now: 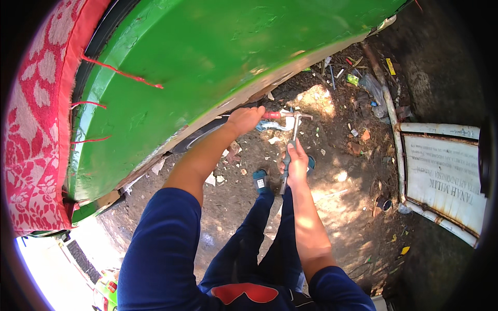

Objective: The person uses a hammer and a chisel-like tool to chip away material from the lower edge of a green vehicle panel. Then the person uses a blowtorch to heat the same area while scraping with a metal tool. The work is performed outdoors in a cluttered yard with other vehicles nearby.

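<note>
My left hand [246,120] is closed around a red-handled tool [272,115], beside the lower edge of a green painted body panel [207,62]. Its red part shows on both sides of my fist; the far working end is hidden or too small to make out. In my right hand [297,165] is a hammer [295,130] with a shiny metal shaft and a grey-green grip, held upright in the picture. The hammer's head lies at the right end of the red handle, touching it or very close; I cannot tell which.
Dirt ground [233,207] with paint flakes and litter lies below. My feet in blue footwear [261,181] stand close by. A rusty-framed white sign [441,166] leans at right, beside a pole [386,98]. Red patterned cloth [41,119] with loose red strings hangs at left.
</note>
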Motion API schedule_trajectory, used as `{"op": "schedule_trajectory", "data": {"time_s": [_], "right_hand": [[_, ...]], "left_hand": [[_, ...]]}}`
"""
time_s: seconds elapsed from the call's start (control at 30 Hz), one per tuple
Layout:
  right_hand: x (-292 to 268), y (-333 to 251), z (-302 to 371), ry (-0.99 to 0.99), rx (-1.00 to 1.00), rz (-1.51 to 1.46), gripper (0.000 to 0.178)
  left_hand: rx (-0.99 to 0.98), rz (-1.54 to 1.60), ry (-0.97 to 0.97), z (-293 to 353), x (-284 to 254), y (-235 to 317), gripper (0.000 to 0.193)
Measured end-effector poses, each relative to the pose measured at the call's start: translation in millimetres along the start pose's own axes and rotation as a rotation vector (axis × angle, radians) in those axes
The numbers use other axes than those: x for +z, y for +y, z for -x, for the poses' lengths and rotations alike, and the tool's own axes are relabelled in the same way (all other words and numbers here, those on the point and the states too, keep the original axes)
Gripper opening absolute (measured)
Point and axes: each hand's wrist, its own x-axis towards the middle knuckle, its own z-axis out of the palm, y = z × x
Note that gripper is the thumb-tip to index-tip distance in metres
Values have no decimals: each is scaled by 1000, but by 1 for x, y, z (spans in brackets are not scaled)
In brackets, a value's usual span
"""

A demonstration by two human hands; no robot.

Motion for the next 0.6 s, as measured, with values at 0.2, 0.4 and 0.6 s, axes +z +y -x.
{"op": "schedule_trajectory", "data": {"time_s": [0.2, 0.4, 0.6], "right_hand": [[-8, 8, -9, 105, -57, -320, 39], [2, 23, -12, -50, 46, -180, 31], [-9, 1, -10, -111, 1, -151, 23]], "left_hand": [[3, -16, 14, 0, 4, -5, 13], [4, 20, 60, -10, 2, -15, 12], [-10, 37, 21, -8, 7, -14, 13]]}}
